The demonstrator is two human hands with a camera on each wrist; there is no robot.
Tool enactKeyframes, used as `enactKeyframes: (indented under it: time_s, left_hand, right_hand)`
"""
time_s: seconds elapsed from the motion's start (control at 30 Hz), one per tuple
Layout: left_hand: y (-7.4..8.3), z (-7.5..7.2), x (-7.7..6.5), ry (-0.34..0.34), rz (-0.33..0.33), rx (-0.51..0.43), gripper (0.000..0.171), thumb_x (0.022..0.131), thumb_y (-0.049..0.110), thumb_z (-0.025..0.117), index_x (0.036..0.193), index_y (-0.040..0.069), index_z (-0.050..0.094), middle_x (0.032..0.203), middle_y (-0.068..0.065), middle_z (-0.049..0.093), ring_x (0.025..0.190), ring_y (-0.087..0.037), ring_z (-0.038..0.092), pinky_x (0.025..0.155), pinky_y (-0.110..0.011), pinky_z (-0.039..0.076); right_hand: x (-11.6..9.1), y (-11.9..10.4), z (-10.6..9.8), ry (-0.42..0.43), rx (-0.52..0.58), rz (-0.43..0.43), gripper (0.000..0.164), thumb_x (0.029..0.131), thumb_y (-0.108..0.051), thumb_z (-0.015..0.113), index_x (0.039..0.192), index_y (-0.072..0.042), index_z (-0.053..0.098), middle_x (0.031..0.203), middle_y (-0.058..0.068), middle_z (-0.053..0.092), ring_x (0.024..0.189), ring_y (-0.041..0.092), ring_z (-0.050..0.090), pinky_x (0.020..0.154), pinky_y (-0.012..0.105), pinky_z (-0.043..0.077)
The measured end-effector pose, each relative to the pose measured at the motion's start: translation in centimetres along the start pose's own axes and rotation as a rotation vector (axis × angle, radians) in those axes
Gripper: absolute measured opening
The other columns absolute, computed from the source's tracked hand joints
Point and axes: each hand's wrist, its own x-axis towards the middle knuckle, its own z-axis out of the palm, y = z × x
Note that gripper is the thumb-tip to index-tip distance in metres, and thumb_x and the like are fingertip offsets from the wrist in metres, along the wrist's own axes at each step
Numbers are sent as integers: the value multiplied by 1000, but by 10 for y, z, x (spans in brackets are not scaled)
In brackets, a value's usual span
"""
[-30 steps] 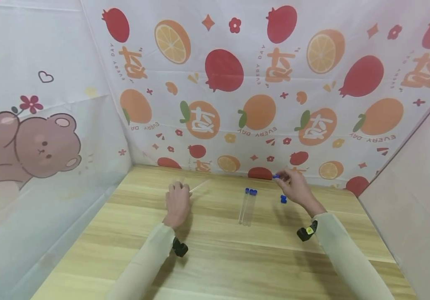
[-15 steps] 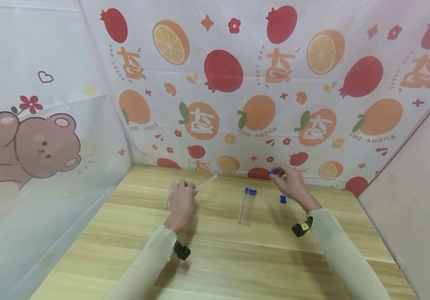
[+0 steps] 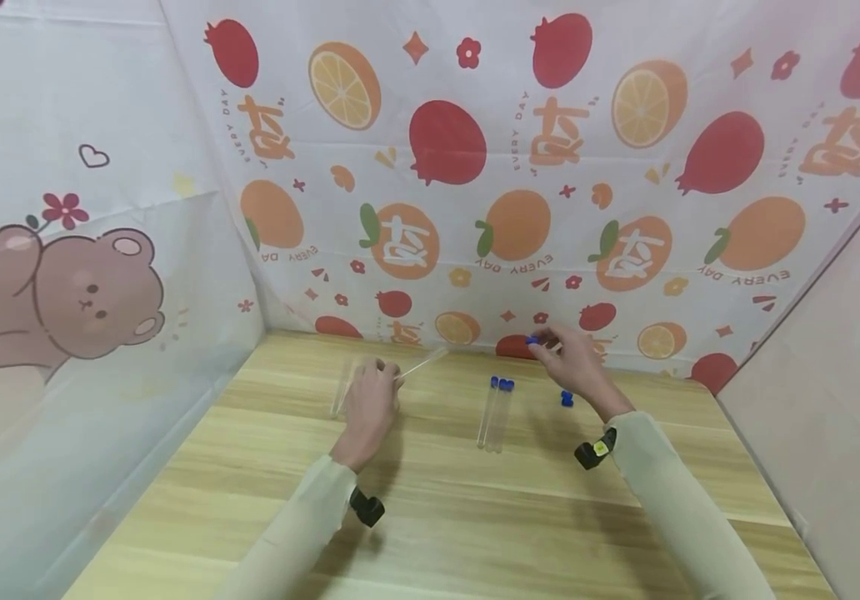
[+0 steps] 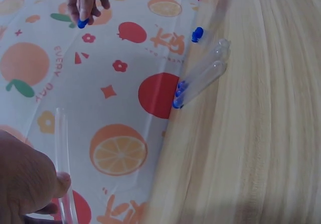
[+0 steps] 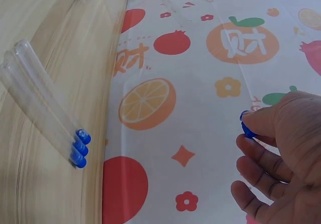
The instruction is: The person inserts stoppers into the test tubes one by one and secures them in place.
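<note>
My left hand (image 3: 372, 406) pinches a clear test tube (image 4: 62, 148) between thumb and fingers. The tube slants up to the right in the head view, its far end uncapped. Further right, my right hand (image 3: 574, 364) holds a small blue cap (image 5: 247, 125) between thumb and forefinger, its other fingers loosely bent. Between the hands, several clear tubes with blue caps (image 3: 503, 384) lie side by side on the table. More clear tubes (image 3: 340, 387) lie just left of my left hand, partly hidden behind it.
Loose blue caps (image 3: 567, 398) sit on the wooden table (image 3: 475, 525) below my right hand. A fruit-print cloth (image 3: 445, 225) hangs along the table's back edge. A bear-print cloth (image 3: 100, 292) covers the left side, and a pale panel (image 3: 842, 367) stands at the right.
My left hand has lifted a tube and moved slightly right, uncovering tubes at its left. My right hand has moved a little left and up with the blue cap.
</note>
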Motion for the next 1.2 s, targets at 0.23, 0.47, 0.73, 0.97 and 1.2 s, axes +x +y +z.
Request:
enactKeyframes:
  time_s: [0.23, 0.47, 0.73, 0.97, 1.2]
  left_hand:
    - [6, 0, 1, 34, 46, -7, 17, 98, 18, 67, 108, 5, 71, 112, -17, 68, 82, -28, 61, 61, -34, 53]
    - [13, -3, 0, 63, 100, -13, 15, 96, 17, 67, 106, 6, 72, 111, -18, 69, 74, -26, 62, 58, -32, 52]
    - [19, -4, 1, 99, 138, -8, 15, 96, 17, 68, 104, 6, 73, 111, -18, 69, 72, -23, 61, 55, -28, 51]
    - [22, -4, 2, 110, 153, -22, 13, 97, 16, 67, 103, 6, 73, 110, -17, 69, 70, -23, 60, 54, -29, 51]
    - [25, -3, 2, 123, 162, -20, 12, 96, 16, 68, 102, 7, 72, 109, -17, 69, 68, -23, 59, 51, -30, 49]
  right_hand:
    - [6, -6, 2, -8, 18, 18, 22, 101, -22, 64, 118, -9, 68, 109, 10, 70, 100, 26, 66, 87, 43, 59]
    - [9, -11, 5, -39, 28, 38, 26, 102, -24, 61, 122, -8, 68, 110, 9, 71, 97, 26, 66, 85, 39, 58]
    - [13, -17, 11, -34, 51, 8, 27, 102, -22, 62, 123, -7, 69, 112, 11, 73, 93, 26, 66, 79, 33, 55]
    - [16, -19, 20, -49, 69, -32, 24, 101, -20, 63, 119, -7, 71, 109, 10, 74, 91, 25, 68, 77, 34, 57]
    - [18, -21, 25, -67, 100, -39, 23, 101, -21, 63, 118, -8, 71, 105, 12, 75, 88, 22, 67, 77, 32, 56]
